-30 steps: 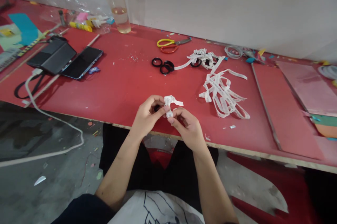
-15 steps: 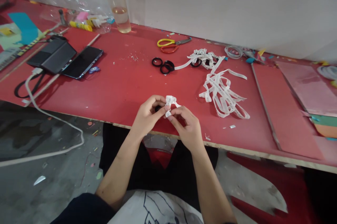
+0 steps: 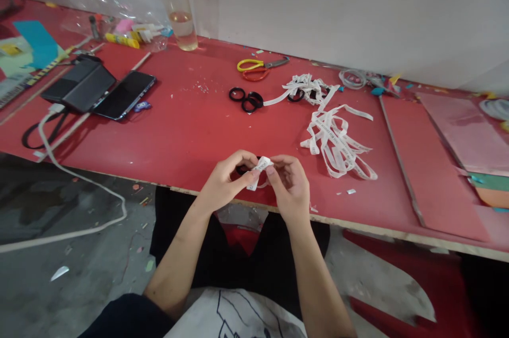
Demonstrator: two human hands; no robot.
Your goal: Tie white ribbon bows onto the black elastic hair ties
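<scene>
Over the near edge of the red table (image 3: 186,121), my left hand (image 3: 225,181) and my right hand (image 3: 292,184) meet, both pinched on a short white printed ribbon strip (image 3: 259,167). A small black ring (image 3: 242,169) shows between my left fingers, with the strip wound against it. A loose heap of the same white ribbon strips (image 3: 338,142) lies to the right, beyond my right hand. More black rings (image 3: 246,98) sit further back in the middle.
Yellow-and-orange scissors (image 3: 256,68) lie near the wall. A clear bottle (image 3: 177,4) stands at the back. A phone (image 3: 125,93) and a black case (image 3: 79,83) lie at the left, with a white cable (image 3: 71,174) hanging off the edge. Coloured paper sheets (image 3: 463,134) lie right.
Both hands have dropped slightly toward the table edge. The free end of the strip that stuck out to the right has been drawn in between my fingers.
</scene>
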